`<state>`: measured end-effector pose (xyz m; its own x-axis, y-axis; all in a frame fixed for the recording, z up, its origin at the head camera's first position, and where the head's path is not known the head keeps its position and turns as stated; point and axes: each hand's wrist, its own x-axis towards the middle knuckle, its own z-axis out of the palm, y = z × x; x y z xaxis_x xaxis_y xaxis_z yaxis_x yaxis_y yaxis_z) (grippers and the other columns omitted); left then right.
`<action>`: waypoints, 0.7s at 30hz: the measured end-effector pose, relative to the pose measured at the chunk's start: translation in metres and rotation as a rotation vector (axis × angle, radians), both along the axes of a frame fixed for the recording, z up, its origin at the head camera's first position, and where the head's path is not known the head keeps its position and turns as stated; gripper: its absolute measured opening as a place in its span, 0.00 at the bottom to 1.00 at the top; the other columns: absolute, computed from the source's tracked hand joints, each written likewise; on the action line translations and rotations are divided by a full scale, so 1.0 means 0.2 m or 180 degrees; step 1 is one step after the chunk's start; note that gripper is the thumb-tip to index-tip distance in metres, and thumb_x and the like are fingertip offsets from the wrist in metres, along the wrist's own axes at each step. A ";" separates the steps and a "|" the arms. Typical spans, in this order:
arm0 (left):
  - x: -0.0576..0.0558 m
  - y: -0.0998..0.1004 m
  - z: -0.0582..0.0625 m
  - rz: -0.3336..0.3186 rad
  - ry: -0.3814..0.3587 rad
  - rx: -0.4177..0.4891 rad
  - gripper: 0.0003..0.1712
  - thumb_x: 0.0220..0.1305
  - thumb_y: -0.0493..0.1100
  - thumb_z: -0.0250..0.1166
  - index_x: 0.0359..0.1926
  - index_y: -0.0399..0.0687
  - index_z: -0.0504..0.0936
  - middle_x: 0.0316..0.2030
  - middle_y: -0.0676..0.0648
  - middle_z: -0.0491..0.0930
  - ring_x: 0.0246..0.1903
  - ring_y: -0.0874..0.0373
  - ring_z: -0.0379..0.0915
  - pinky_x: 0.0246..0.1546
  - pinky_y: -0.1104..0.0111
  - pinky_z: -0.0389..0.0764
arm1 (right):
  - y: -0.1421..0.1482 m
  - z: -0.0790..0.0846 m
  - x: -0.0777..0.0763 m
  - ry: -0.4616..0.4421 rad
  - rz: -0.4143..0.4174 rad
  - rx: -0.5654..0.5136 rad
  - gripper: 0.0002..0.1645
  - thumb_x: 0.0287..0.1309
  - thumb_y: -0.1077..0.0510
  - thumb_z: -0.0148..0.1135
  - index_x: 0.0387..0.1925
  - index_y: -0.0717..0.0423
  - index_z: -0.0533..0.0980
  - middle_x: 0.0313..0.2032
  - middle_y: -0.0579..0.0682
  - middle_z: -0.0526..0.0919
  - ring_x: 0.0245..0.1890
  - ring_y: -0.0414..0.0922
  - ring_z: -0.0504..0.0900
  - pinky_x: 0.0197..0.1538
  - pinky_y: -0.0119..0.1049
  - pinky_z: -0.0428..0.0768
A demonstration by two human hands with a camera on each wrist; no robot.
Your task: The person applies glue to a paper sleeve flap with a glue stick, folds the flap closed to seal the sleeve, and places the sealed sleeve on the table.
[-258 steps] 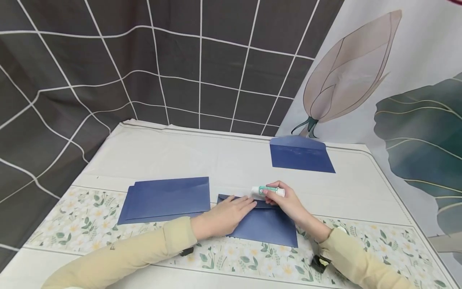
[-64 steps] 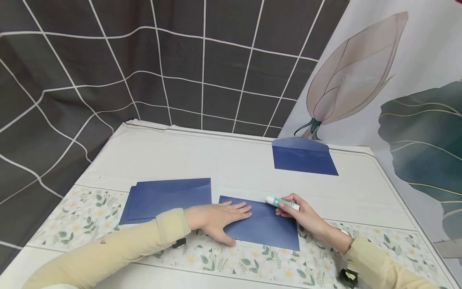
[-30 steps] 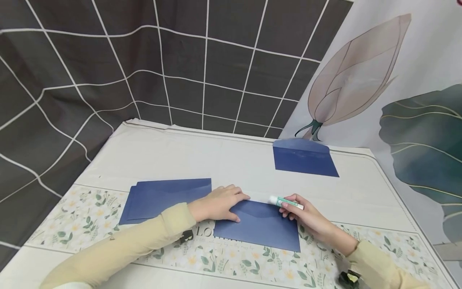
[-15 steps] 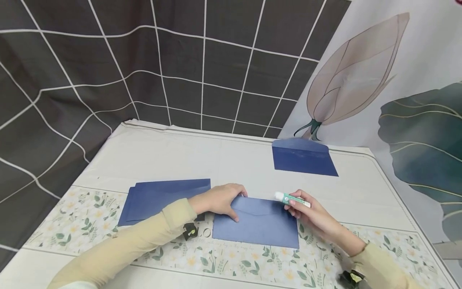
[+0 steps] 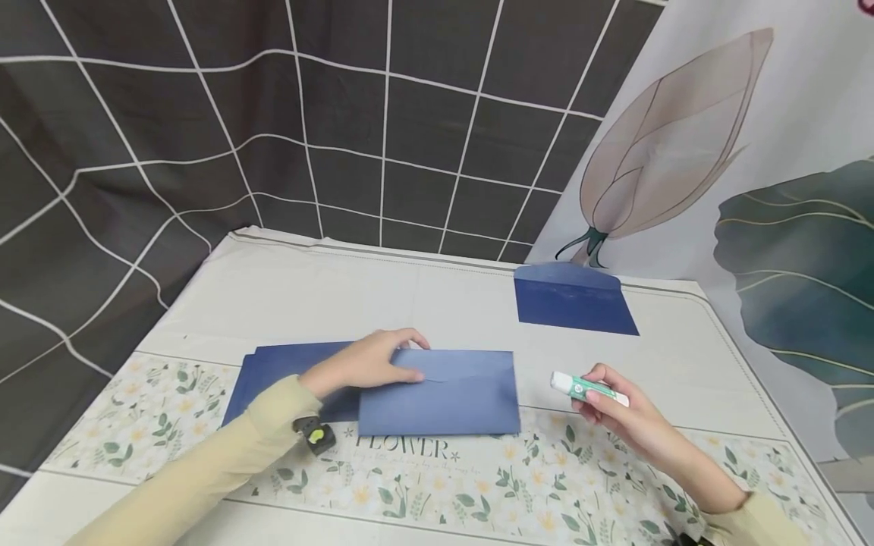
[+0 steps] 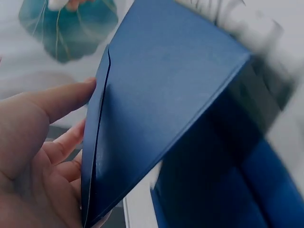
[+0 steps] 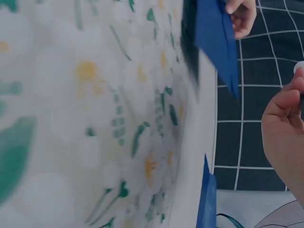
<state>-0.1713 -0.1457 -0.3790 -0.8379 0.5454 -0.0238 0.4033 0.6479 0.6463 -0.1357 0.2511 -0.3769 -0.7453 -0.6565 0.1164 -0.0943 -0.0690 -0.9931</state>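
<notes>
A: Biggest first?

B: A white tablecloth with a floral band (image 5: pixel 451 303), then two overlapping dark-blue paper envelopes (image 5: pixel 287 379) toward the left, then a blue envelope with its flap opened out (image 5: pixel 573 303) by the far edge.

A: And the rectangular blue paper envelope with its flap folded down (image 5: pixel 464 406)?

B: Raised above the cloth, partly over the overlapping pair's right end. The left hand (image 5: pixel 369 360) pinches its left end, thumb on top. A light pinch and a level carry look best, so the unsupported right end doesn't sag or snag.

A: Which way does it lie?

B: Long axis left to right, folded flap along the far side.

A: The right hand (image 5: pixel 635 417)?

B: Well apart, gripping a slim white-and-green glue-stick tube (image 5: pixel 583 387), aimed left and slightly away.
</notes>
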 end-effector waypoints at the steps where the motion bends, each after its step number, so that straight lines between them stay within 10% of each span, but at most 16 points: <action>1: 0.00 -0.04 0.00 0.0076 0.0026 0.0006 0.27 0.58 0.53 0.68 0.57 0.49 0.76 0.38 0.48 0.81 0.36 0.59 0.75 0.41 0.64 0.76 | 0.01 0.00 0.01 -0.0033 -0.0004 0.0016 0.19 0.71 0.70 0.34 0.45 0.47 0.68 0.40 0.39 0.81 0.31 0.37 0.72 0.30 0.40 0.63; 8: 0.04 -0.33 -0.01 0.0476 0.0096 0.0022 0.23 0.58 0.51 0.69 0.53 0.51 0.78 0.37 0.47 0.81 0.35 0.58 0.74 0.40 0.62 0.76 | 0.05 -0.04 0.06 -0.0186 0.0029 0.0025 0.19 0.71 0.70 0.33 0.45 0.47 0.67 0.40 0.39 0.81 0.30 0.38 0.70 0.31 0.42 0.59; 21: 0.12 -0.65 -0.06 0.0601 0.0051 -0.0211 0.22 0.59 0.52 0.68 0.52 0.47 0.79 0.46 0.41 0.81 0.43 0.50 0.75 0.42 0.59 0.76 | 0.06 -0.07 0.11 -0.0439 0.0232 0.0057 0.18 0.72 0.69 0.32 0.46 0.48 0.67 0.40 0.39 0.81 0.29 0.44 0.65 0.31 0.44 0.55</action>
